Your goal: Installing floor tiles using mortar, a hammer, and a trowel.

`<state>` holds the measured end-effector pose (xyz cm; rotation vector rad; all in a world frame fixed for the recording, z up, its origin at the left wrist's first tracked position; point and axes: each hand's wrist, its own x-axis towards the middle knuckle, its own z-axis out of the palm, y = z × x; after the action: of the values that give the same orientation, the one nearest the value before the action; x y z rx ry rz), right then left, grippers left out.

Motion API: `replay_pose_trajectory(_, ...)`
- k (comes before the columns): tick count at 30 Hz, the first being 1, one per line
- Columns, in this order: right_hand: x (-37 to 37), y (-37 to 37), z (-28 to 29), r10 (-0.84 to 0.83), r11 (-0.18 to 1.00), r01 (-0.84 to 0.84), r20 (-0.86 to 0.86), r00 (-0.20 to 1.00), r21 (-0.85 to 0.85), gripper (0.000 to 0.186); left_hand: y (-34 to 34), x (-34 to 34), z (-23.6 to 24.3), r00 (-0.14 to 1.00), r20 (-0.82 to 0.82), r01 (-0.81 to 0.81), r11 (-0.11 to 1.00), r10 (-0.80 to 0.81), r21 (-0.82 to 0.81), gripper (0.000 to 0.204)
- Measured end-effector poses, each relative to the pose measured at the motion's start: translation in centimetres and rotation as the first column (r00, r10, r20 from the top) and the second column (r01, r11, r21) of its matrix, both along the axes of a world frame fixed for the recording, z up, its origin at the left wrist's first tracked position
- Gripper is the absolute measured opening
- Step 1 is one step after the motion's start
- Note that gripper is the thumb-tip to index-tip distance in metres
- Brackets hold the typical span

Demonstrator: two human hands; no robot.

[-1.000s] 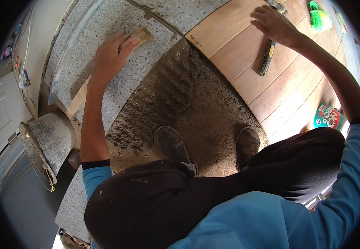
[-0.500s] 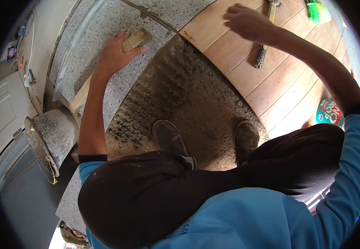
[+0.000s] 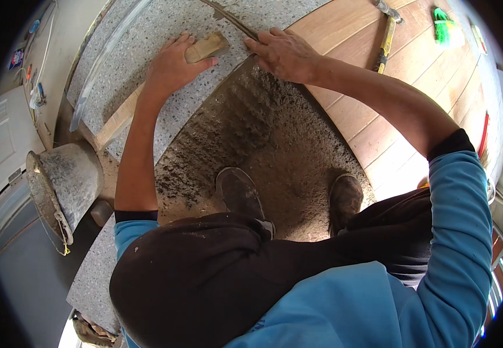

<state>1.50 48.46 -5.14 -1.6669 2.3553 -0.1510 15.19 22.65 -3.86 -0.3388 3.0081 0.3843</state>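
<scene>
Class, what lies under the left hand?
Part of a wooden block shows under the left hand, with speckled tile around. The hand covers the rest; whether the block joins the wooden strip by the forearm is hidden.

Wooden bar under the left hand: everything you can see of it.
The wooden bar looks pale and straight-edged, its far end blunt and dirt-darkened. It lies diagonally on the speckled grey slab, near end toward the bucket. The left hand lies over it, thumb along its right side. Its middle is hidden, so a single piece is likely but unconfirmed.
</scene>
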Motion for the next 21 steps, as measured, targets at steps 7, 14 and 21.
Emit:
replay_pose_trajectory(7,-0.4,0.3,0.6,0.006,1.0,-0.006,0.0,1.0,-0.03,0.048,0.3,-0.4,0.2,1.0,0.018,-0.004,0.997,0.005,-0.073,0.101)
replay_pose_trajectory(14,-5.6,4.9,4.6,0.027,1.0,-0.027,0.01,1.0,-0.001,0.031,-0.7,3.7,3.0,0.996,-0.065,-0.054,0.998,0.056,0.029,0.096)
replay_pose_trajectory(21,-11.4,16.9,6.8,0.031,0.998,-0.025,-0.106,0.994,0.063,0.029,-3.6,9.6,1.9,0.952,0.079,-0.296,0.955,0.294,0.008,0.075)
